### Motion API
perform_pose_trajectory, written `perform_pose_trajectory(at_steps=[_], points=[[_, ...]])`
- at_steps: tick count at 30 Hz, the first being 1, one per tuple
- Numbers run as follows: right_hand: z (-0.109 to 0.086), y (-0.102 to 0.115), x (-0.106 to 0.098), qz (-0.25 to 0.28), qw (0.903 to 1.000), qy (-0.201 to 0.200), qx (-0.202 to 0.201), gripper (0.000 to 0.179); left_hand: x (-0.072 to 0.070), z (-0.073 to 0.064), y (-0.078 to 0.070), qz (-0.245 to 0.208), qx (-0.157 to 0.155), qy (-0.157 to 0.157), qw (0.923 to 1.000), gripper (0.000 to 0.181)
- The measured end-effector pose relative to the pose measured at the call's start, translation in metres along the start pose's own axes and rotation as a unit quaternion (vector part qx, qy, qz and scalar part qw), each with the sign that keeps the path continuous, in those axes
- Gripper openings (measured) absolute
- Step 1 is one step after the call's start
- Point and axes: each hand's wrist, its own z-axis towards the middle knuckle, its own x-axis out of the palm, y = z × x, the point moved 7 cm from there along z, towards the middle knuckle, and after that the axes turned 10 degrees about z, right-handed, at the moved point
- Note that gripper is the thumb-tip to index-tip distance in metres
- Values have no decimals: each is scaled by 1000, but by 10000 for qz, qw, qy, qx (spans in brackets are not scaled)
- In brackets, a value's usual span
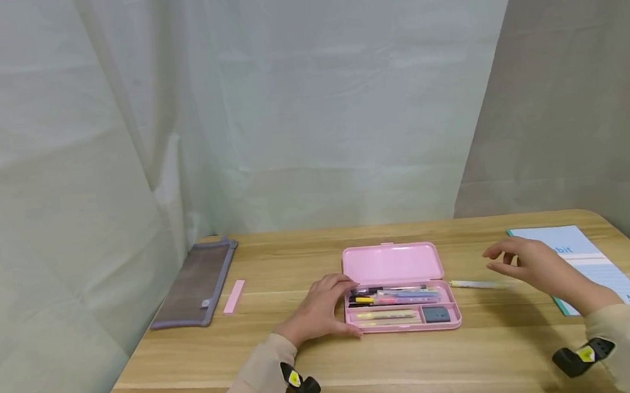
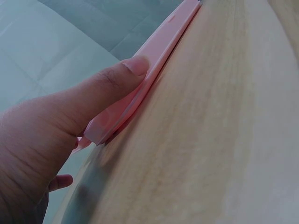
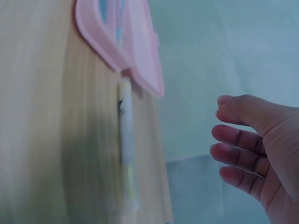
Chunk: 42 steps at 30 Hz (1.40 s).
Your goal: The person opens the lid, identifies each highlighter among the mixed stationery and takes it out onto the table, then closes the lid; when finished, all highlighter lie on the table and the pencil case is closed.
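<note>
A pink pencil case [image 1: 455, 321] lies on the table with its lid [image 1: 392, 263] folded back. In it are several pens [image 1: 404, 297], pale yellow sticks [image 1: 386, 315] and a dark grey block [image 1: 436, 314] in a small compartment. My left hand [image 1: 320, 307] holds the case's left end, its thumb [image 2: 138, 65] against the front wall and its fingers at the back. To the right of the case lies a white and yellow pen [image 1: 474, 283], slightly blurred. Above and right of that pen is my right hand [image 1: 538, 263], with loosely bent fingers and nothing in them.
A grey mesh zip pouch [image 1: 193, 287] lies at the table's left edge, and a pink strip [image 1: 234, 296] sits beside it. Under the right forearm is a light blue booklet [image 1: 601, 270]. Pale cloth [image 1: 329, 106] hangs behind the wooden table [image 1: 411, 370].
</note>
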Motion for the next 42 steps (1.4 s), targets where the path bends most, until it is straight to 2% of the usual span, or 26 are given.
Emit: perform_pose_trajectory(at_steps=[7, 14, 23, 31, 42], points=[[23, 20, 8, 345, 9991, 265, -3, 23, -1, -2, 1, 23, -9, -31, 10000, 91], [39, 42, 23, 488, 9976, 375, -317, 19, -2, -3, 2, -22, -13, -25, 10000, 90], [50, 60, 59, 931, 9897, 1059, -249, 25, -2, -3, 1, 28, 28, -71, 10000, 91], [56, 69, 88, 1013, 9855, 1285, -446, 25, -1, -3, 0, 63, 58, -60, 9999, 92], [63, 81, 114, 1277, 9803, 1442, -430, 21, 2, 0, 0, 74, 47, -15, 10000, 92]])
